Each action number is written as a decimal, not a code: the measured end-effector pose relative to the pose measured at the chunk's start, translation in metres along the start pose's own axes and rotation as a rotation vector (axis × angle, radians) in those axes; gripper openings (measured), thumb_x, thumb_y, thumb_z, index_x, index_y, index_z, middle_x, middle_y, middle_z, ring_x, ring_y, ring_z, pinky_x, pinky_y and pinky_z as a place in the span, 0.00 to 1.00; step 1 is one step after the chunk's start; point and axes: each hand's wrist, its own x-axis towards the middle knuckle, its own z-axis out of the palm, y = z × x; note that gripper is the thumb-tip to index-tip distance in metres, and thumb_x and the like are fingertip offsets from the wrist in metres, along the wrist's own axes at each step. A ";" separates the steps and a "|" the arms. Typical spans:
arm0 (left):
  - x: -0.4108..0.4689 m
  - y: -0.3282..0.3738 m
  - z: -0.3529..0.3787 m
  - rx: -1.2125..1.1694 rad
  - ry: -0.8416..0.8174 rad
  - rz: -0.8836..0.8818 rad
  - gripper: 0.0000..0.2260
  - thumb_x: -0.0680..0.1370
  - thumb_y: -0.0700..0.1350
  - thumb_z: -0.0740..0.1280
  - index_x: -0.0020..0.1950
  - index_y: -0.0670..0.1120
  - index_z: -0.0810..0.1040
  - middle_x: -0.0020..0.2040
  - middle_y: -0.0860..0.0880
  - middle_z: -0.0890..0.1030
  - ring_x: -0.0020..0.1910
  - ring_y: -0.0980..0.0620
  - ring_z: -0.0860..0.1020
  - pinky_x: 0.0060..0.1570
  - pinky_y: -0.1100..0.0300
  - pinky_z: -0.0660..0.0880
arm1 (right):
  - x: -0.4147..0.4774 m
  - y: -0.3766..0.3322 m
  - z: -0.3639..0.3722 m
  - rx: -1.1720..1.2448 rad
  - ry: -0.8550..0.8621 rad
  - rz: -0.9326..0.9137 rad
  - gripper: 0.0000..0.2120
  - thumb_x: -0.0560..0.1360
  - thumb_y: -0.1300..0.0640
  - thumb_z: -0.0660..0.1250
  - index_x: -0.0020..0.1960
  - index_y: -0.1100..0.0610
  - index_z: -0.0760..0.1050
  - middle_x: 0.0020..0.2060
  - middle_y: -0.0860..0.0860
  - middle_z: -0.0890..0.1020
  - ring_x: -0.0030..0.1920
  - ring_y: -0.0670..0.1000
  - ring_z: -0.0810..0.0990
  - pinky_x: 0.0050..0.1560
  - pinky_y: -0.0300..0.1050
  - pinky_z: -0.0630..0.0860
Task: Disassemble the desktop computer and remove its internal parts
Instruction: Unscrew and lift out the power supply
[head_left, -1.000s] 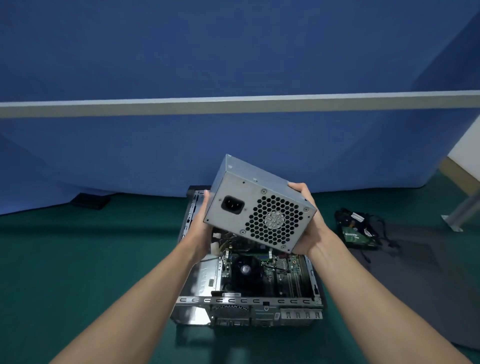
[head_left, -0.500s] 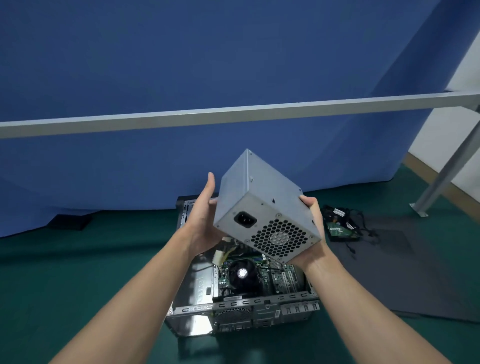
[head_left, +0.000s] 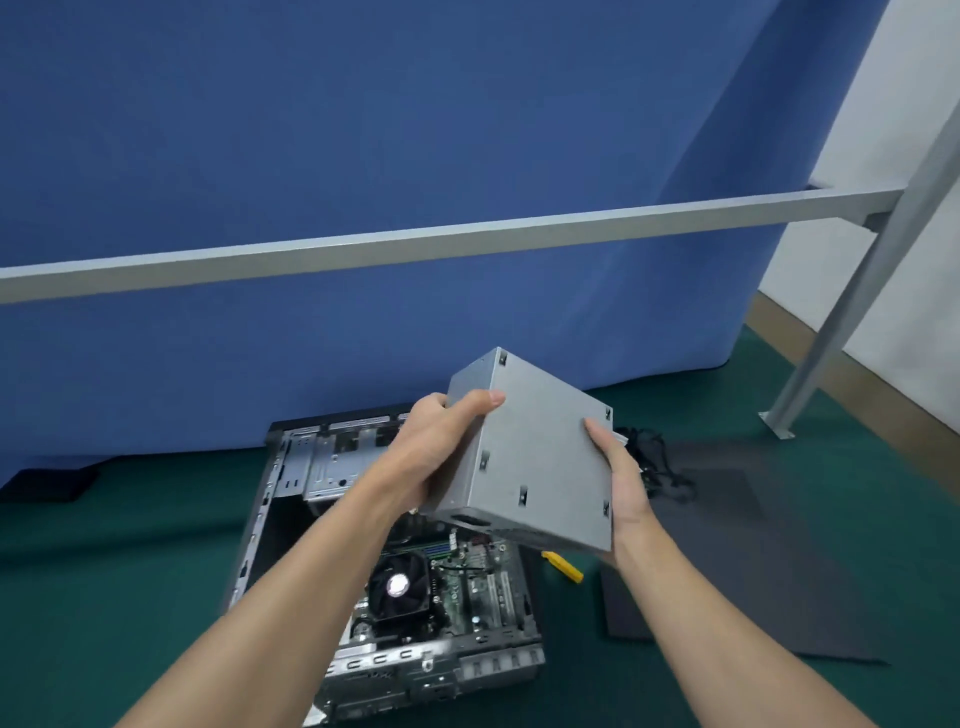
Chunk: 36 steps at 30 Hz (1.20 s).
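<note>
The left hand (head_left: 436, 447) and right hand (head_left: 621, 493) are each clamped on an edge of the power supply (head_left: 540, 457), holding it tilted in the air above the open case (head_left: 260, 519). This part looks fully out. Next it needs setting down clear of the case, probably on the dark mat (head_left: 753, 545), which would free both hands for the cooler (head_left: 397, 587).

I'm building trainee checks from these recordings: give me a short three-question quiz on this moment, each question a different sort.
1. True or false: the power supply lies inside the computer case.
2. Of the left hand and right hand, which grips it? A) left only B) right only C) both
3. What colour is the small tool lying just right of the case?
Key: 1 false, it is held above; 2 C; 3 yellow.
</note>
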 end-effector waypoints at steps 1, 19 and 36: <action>0.004 0.001 0.016 0.014 0.063 0.007 0.38 0.54 0.66 0.72 0.53 0.43 0.74 0.44 0.47 0.84 0.36 0.49 0.82 0.37 0.55 0.77 | 0.001 -0.010 -0.011 -0.058 0.048 0.009 0.28 0.62 0.38 0.75 0.54 0.55 0.83 0.53 0.58 0.83 0.52 0.60 0.83 0.55 0.61 0.77; 0.072 -0.028 0.257 1.338 0.048 0.693 0.47 0.46 0.61 0.77 0.58 0.35 0.77 0.59 0.38 0.80 0.56 0.41 0.81 0.54 0.49 0.78 | 0.033 -0.160 -0.152 -0.554 0.171 0.392 0.21 0.56 0.38 0.77 0.42 0.50 0.81 0.36 0.51 0.84 0.37 0.53 0.84 0.41 0.50 0.81; 0.190 -0.088 0.278 1.342 -0.436 0.299 0.30 0.81 0.49 0.61 0.79 0.44 0.51 0.80 0.44 0.53 0.78 0.46 0.51 0.76 0.53 0.52 | 0.105 -0.192 -0.318 -0.327 0.411 -0.005 0.19 0.64 0.68 0.70 0.50 0.50 0.81 0.45 0.52 0.79 0.48 0.53 0.75 0.52 0.48 0.69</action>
